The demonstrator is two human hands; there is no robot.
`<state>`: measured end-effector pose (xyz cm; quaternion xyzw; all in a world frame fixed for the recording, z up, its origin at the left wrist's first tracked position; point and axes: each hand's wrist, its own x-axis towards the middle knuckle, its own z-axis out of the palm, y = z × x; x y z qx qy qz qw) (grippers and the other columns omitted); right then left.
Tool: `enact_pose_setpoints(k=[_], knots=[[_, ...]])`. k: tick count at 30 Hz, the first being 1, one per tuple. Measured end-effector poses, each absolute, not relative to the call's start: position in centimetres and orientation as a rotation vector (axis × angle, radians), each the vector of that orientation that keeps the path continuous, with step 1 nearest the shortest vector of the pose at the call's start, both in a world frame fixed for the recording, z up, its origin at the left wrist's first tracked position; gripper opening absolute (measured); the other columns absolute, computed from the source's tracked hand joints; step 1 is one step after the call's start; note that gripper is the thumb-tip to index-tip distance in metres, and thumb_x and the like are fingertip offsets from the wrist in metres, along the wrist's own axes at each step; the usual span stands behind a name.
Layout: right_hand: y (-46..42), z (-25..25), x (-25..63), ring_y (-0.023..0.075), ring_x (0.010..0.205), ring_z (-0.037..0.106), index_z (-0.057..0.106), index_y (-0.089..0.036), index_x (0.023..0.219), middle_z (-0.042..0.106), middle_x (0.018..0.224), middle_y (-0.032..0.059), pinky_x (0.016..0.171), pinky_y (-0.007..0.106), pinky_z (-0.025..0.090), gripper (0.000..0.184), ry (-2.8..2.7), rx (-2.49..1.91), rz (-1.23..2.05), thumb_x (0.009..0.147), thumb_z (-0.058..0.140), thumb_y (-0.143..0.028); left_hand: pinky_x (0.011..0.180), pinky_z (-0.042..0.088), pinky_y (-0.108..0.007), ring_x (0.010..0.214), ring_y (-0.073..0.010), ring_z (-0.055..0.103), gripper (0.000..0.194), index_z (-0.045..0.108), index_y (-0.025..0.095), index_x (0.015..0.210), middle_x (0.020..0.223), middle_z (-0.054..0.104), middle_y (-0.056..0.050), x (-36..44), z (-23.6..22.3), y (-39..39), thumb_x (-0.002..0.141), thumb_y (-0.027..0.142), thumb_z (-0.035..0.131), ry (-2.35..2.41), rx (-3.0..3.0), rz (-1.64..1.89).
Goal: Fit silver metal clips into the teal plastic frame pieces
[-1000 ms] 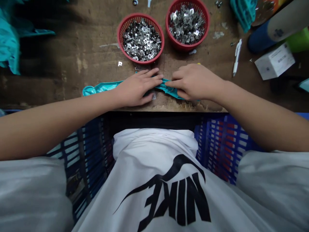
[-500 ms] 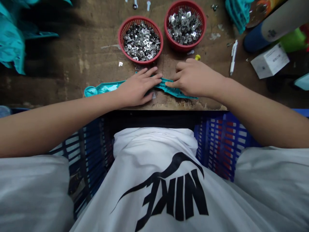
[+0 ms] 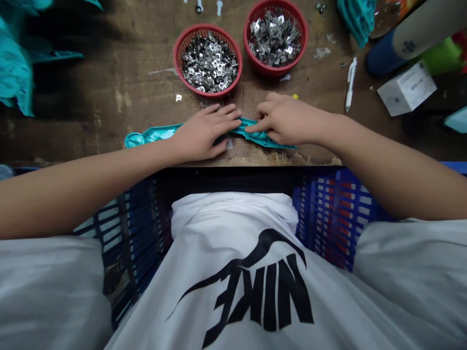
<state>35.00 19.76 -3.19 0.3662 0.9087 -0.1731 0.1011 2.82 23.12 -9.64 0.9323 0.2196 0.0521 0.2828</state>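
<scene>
A long teal plastic strip [image 3: 156, 134] lies along the front of the wooden bench [image 3: 109, 92], with its rounded end at the left. My left hand [image 3: 200, 133] rests across the strip, fingers curled over it. My right hand [image 3: 286, 120] pinches the strip just to the right, its forefinger almost reaching my left fingertips. Part of the strip is hidden under both hands. Above them stand two red mesh baskets, the left one [image 3: 178, 63] and the right one [image 3: 277, 69], both heaped with small silvery metal pieces.
A white pen [image 3: 350, 83] and a white box [image 3: 406, 88] lie to the right, beside a blue-and-cream cylinder [image 3: 404, 41]. Teal cloth [image 3: 14, 68] lies at far left. A blue plastic crate [image 3: 335, 214] sits below the bench edge.
My right hand has slid left along the strip, closer to my left hand, and its fingers curl more. The view has shifted slightly.
</scene>
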Motion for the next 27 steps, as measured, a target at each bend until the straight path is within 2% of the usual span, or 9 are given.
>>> enact_pose_setpoints(k=[3,7,11,16,18,22,27], knots=[[20.1,-4.1,35.7,0.0356,0.118,0.063,0.091,-0.033,0.157,0.083,0.134,0.0139,0.099,0.047,0.044,0.054,2.652,1.154,-0.609,0.109,0.067,-0.035,0.156,0.028,-0.087,0.191,-0.0431,0.043,0.077,0.063,0.033,0.186,0.198,0.057,-0.010,2.8,-9.6,23.0,0.109,0.033,0.061,0.610,2.513,0.146],[20.4,-4.4,36.1,0.0352,0.121,0.061,0.096,-0.031,0.146,0.083,0.136,0.0129,0.104,0.049,0.046,0.053,2.631,1.205,-0.708,0.108,0.063,-0.045,0.157,0.026,-0.086,0.192,-0.0409,0.042,0.072,0.066,0.029,0.183,0.197,0.058,-0.013,2.9,-9.5,22.9,0.112,0.032,0.057,0.602,2.541,0.146],[20.8,-4.5,36.5,0.0352,0.126,0.063,0.093,-0.028,0.154,0.080,0.149,0.0160,0.109,0.050,0.047,0.058,2.657,1.226,-0.718,0.107,0.060,-0.039,0.157,0.029,-0.083,0.191,-0.0420,0.044,0.069,0.066,0.023,0.181,0.195,0.059,-0.017,2.8,-9.4,23.3,0.113,0.033,0.059,0.571,2.550,0.133],[21.3,-5.6,37.3,0.0362,0.128,0.068,0.089,-0.030,0.161,0.081,0.154,0.0147,0.109,0.048,0.050,0.061,2.632,1.498,-0.574,0.104,0.068,-0.035,0.158,0.035,-0.077,0.190,-0.0437,0.046,0.084,0.053,0.017,0.189,0.196,0.056,-0.022,2.6,-9.8,23.8,0.108,0.034,0.068,0.584,2.503,0.161],[21.2,-5.6,37.2,0.0374,0.131,0.068,0.089,-0.030,0.160,0.081,0.156,0.0154,0.110,0.049,0.050,0.060,2.641,1.545,-0.492,0.105,0.066,-0.033,0.158,0.033,-0.077,0.191,-0.0442,0.044,0.079,0.057,0.017,0.185,0.197,0.055,-0.022,2.6,-10.0,23.8,0.109,0.033,0.068,0.584,2.501,0.172],[20.3,-4.3,36.0,0.0380,0.137,0.069,0.088,-0.025,0.160,0.082,0.159,0.0182,0.112,0.051,0.047,0.056,2.745,1.387,-0.449,0.114,0.057,-0.031,0.158,0.034,-0.076,0.191,-0.0442,0.043,0.062,0.067,0.015,0.172,0.197,0.054,-0.025,2.6,-10.1,23.7,0.112,0.031,0.065,0.581,2.516,0.170],[19.0,-3.6,34.9,0.0384,0.137,0.065,0.089,-0.025,0.154,0.083,0.150,0.0172,0.110,0.051,0.042,0.046,2.839,1.098,-0.369,0.119,0.061,-0.038,0.158,0.037,-0.071,0.189,-0.0429,0.047,0.052,0.073,0.015,0.162,0.195,0.057,-0.024,2.6,-10.1,23.7,0.114,0.033,0.063,0.566,2.550,0.164]])
